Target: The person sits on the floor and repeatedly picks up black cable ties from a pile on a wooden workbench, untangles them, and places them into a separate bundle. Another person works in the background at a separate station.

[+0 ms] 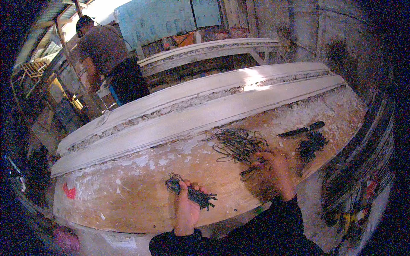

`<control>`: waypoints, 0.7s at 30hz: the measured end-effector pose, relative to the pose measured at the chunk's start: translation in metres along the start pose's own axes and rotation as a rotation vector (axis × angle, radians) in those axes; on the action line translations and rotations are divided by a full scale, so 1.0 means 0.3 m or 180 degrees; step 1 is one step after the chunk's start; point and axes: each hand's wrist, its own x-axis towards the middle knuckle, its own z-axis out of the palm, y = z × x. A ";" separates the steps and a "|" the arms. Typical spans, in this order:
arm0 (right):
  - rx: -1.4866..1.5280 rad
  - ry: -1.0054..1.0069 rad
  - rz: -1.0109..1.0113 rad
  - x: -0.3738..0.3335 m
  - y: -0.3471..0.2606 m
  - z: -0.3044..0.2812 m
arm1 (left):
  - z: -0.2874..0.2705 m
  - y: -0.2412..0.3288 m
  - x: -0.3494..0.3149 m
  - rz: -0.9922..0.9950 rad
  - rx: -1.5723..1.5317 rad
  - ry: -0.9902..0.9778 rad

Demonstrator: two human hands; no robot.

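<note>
My left hand (188, 209) is closed around a bundle of thin dark cords (200, 197), with looped ends above the thumb and cut ends sticking out to the right. My right hand (275, 170), slightly blurred, has its fingers curled on dark strands at the lower edge of a loose tangle of dark cord (237, 145). To the right of that tangle lies a black-handled knife (301, 129), its blade pointing left. Just below the knife rests a smaller dark clump of short strands (311, 145).
The wooden table (136, 196) is worn and flecked with white. Behind it run long white moulded pieces (200, 104). A person (106, 51) stands turned away at the far left. A pink object (67, 239) is at lower left, and assorted clutter (354, 209) at right.
</note>
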 end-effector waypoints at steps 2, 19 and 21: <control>-0.0253 -0.0018 0.0141 -0.002 0.030 0.008 | -0.002 0.000 0.001 0.0014 0.0019 -0.0041; 0.0192 -0.0465 0.0368 0.007 0.033 0.066 | 0.009 0.008 0.001 -0.0072 0.0060 0.0034; 0.0131 -0.0404 0.0346 0.006 0.022 0.073 | 0.010 0.007 0.000 -0.0022 0.0040 0.0040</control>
